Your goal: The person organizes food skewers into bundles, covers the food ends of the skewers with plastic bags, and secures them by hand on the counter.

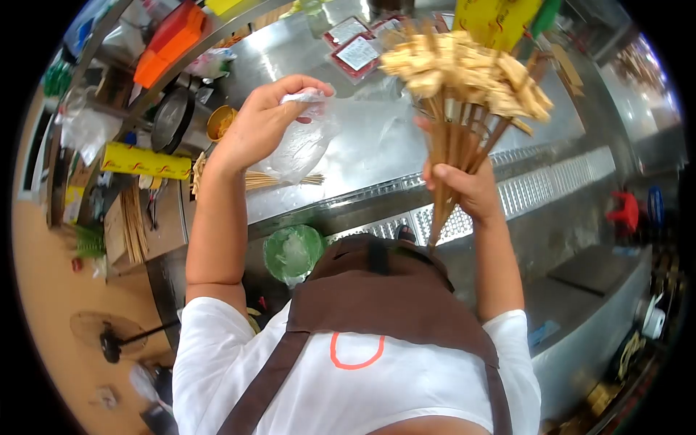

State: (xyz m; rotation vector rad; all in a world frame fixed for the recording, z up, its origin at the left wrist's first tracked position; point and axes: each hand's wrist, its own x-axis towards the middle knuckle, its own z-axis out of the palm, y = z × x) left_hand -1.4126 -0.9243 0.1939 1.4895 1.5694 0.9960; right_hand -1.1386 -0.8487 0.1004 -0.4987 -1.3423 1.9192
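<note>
My left hand (270,119), raised at the left over the steel counter (362,145), pinches the bunched top of a clear plastic bag (299,148), which hangs below the fingers. On the right, my right hand (464,181) is wrapped round the lower sticks of a large bundle of skewers (464,80). Pale yellow, folded pieces of food are threaded on their upper ends. The bundle stands nearly upright, its bare stick ends pointing down towards the brown apron (391,297). Bag and skewers are apart.
Bare sticks (283,180) lie on the counter behind the bag. Red packages with white labels (355,54) are at the back. A green-lined bin (293,254) stands below the front edge. Pots (174,119) and a yellow roll (145,161) are at the left.
</note>
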